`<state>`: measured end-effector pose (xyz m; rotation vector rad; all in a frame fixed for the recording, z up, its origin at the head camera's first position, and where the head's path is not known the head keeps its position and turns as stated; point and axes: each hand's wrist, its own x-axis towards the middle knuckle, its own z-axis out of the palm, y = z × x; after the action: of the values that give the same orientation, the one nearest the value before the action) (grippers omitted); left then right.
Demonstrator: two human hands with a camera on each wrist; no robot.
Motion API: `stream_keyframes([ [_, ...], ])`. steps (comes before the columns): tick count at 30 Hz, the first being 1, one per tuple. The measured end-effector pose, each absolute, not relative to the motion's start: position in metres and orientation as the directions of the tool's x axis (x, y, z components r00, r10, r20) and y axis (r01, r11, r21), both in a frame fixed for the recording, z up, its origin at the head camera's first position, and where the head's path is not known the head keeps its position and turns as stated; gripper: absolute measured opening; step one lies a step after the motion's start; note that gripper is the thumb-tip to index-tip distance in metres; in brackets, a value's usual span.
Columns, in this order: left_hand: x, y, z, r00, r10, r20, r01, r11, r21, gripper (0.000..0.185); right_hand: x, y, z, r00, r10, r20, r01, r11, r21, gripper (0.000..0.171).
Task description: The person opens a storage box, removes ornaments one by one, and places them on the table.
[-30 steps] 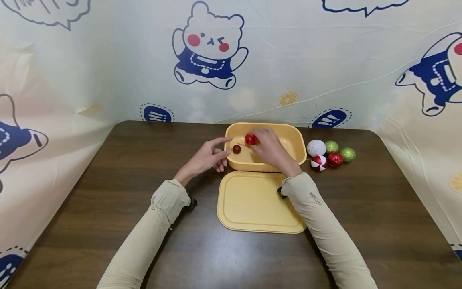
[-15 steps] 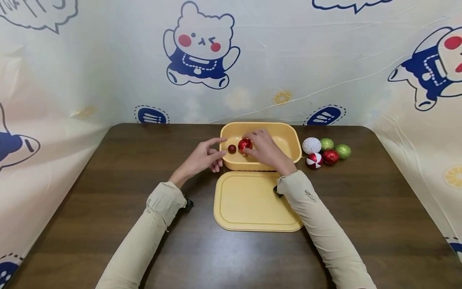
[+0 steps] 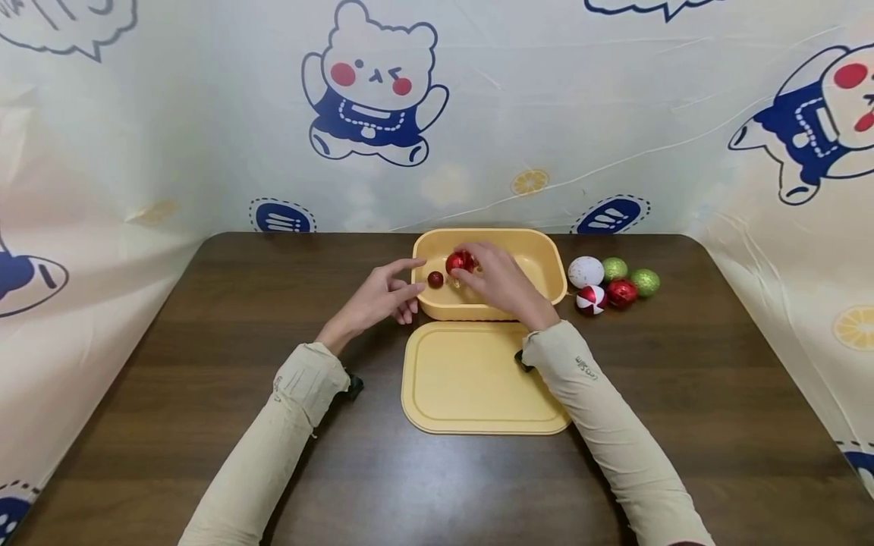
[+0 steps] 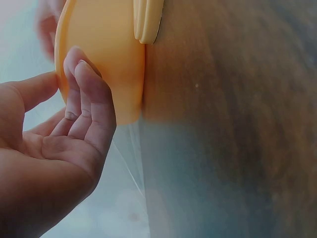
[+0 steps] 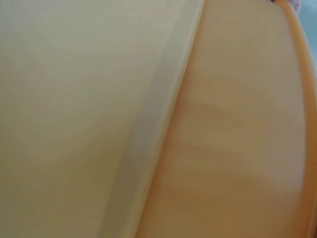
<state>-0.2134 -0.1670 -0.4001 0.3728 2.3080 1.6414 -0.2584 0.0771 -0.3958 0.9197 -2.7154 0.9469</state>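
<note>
Yellow box point(image 3: 549, 262): right hand point(image 3: 501, 284) holds red ball point(image 3: 459, 262).

crowded at the tub, open table to the left

the yellow tub point(image 3: 546, 262) sits mid-table with both hands at its left end. its lid point(image 3: 478, 379) lies flat just in front, blocking the near approach. a cluster of baubles point(image 3: 611, 283) guards the right side. wide bare table point(image 3: 225, 318) stretches left, and the curtain point(image 3: 546, 114) closes off the back.

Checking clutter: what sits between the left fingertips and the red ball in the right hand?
In the head view, a small dark red ball lies inside the box.
</note>
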Motion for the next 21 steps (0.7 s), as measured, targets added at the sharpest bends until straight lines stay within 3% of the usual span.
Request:
stream_keyframes([
  [5,-0.213,-0.1671,-0.3991,-0.928,0.361,-0.092,0.031,0.321,0.947,0.055,-0.2566,0.0795,-0.3954,-0.771,-0.456,0.444,-0.637,0.563,-0.527,0.039],
  [21,-0.213,-0.1674,-0.4001,-0.929,0.36,-0.091,0.037,0.332,0.943,0.055,-0.2537,0.085,-0.3876,-0.759,-0.473,0.447,-0.65,0.515,-0.559,0.035],
])
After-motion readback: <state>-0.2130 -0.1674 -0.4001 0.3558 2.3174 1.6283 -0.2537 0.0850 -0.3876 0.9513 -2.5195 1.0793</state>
